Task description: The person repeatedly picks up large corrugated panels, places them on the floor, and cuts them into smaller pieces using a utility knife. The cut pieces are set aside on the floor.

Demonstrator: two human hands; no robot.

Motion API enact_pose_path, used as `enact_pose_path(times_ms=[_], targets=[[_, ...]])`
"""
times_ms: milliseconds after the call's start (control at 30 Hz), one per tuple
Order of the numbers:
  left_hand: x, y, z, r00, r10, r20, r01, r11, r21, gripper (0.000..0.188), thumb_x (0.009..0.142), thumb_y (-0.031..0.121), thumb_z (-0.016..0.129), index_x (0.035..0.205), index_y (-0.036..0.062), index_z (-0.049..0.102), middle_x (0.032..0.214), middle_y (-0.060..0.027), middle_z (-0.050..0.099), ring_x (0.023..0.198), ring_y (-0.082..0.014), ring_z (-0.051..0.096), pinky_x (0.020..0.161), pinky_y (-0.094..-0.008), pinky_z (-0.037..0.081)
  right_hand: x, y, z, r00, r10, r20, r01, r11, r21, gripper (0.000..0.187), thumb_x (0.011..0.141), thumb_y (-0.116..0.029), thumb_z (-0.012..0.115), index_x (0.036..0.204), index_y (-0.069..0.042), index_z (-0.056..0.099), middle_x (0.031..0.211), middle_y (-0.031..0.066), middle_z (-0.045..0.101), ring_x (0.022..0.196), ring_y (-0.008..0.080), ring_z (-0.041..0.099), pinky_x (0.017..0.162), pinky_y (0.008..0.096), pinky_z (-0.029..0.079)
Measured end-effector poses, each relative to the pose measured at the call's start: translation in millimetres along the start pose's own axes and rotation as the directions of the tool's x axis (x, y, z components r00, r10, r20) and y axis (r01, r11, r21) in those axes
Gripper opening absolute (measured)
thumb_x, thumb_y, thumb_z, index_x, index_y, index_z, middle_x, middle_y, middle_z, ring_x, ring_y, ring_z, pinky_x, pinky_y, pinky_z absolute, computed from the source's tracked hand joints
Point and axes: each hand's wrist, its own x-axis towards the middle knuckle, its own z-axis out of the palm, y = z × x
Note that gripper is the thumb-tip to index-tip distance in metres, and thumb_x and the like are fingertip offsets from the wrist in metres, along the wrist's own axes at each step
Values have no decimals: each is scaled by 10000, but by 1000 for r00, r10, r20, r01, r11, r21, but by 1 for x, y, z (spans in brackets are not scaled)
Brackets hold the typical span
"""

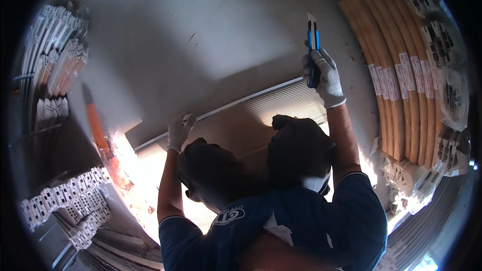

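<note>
My right hand [327, 76], in a pale knit glove, is closed round a blue utility knife [313, 62] held upright. Its bare blade points toward the far side. Lower and to the left, my gloved left hand [179, 129] has its fingers curled in beside the far edge of a brown ribbed sheet [251, 120]. Whatever may be between those fingers is too small to make out. A thin pale strip runs along the sheet's far edge, and my dark-clad knees [301, 143] hide much of its near part.
Long brown-wrapped bundles [396, 75] with labels lie stacked on the right, beside plastic-wrapped profiles [449, 80]. White profiles are piled at far left [55, 55] and lower left [70, 195]. An orange strip [95, 125] lies on the grey floor [201, 30]. Bright light covers the nearer ground.
</note>
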Motion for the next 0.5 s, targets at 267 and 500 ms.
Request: enact_pose_path(times_ms=[267, 500], targets=[[-22, -38, 36, 950, 290, -116, -187, 826, 532, 417, 782, 254, 680, 1166, 134, 573, 1173, -121, 576, 1084, -313, 539, 945, -479, 376, 9, 38, 20, 992, 56, 115, -45, 995, -93, 288, 895, -133, 543, 1164, -32, 530, 854, 47, 592, 682, 102, 546, 590, 251, 471], [3, -53, 40, 996, 76, 55, -94, 841, 533, 254, 825, 308, 625, 1040, 175, 643, 1006, -93, 641, 1030, -297, 580, 934, -478, 390, 48, 148, 4, 968, 133, 214, 191, 166, -968, 243, 843, -309, 641, 1000, -123, 648, 736, 50, 634, 747, 232, 635, 706, 373, 506]])
